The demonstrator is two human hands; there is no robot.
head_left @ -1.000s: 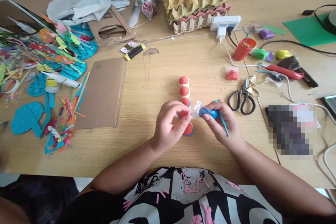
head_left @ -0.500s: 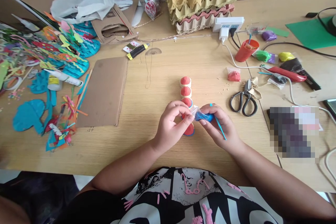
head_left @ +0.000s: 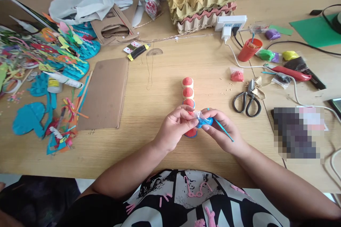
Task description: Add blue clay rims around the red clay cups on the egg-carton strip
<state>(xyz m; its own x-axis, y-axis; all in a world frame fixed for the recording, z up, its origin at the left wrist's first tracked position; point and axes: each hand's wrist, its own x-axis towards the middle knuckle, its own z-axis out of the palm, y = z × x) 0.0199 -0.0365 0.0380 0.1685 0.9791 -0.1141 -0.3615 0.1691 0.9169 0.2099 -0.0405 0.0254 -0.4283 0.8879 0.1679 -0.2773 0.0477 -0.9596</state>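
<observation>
Between my hands is a small clear plastic bag of blue modelling clay (head_left: 204, 122). My left hand (head_left: 176, 126) pinches the bag's open-looking end between thumb and fingers. My right hand (head_left: 222, 129) grips the clay-filled end, and a thin blue stick tool (head_left: 225, 132) lies across that palm, tucked under the fingers. Beneath the hands stands a strip of egg-carton cups (head_left: 188, 93) with red tops and pale sides, running away from me. Blue edging shows round some of its nearer cups. My left hand hides the strip's middle.
Black-handled scissors (head_left: 247, 101) and a bag of red clay (head_left: 237, 75) lie to the right, near a red cup (head_left: 249, 49) and a power strip (head_left: 231, 23). A cardboard sheet (head_left: 103, 94) and paper scraps are on the left. Egg trays (head_left: 202, 0) are stacked behind.
The blue clay bag has turned slightly and shifted a little lower between my hands. The stick tool has tilted flatter in my right hand.
</observation>
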